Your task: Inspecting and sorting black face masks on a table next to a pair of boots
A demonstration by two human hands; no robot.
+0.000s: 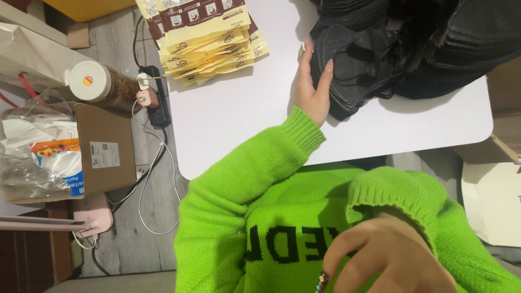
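Note:
My left hand (310, 87) reaches across the white table (244, 114) in a bright green sleeve. Its thumb lies on top of a stack of black face masks (358, 65) and its fingers wrap the stack's left edge. More black masks are heaped behind it at the table's far right (456, 43). My right hand (385, 258) hangs close to the camera in front of my green sweater, blurred, back upward, fingers curled down. Nothing shows in it, and the palm is hidden.
A fanned pile of cream and brown flat packets (209, 38) lies at the table's far left. On the floor to the left are a black power strip (156, 97) with white cables, a white-lidded jar (95, 81) and an open cardboard box (106, 149) with plastic bags. Cardboard (494, 201) lies to the right.

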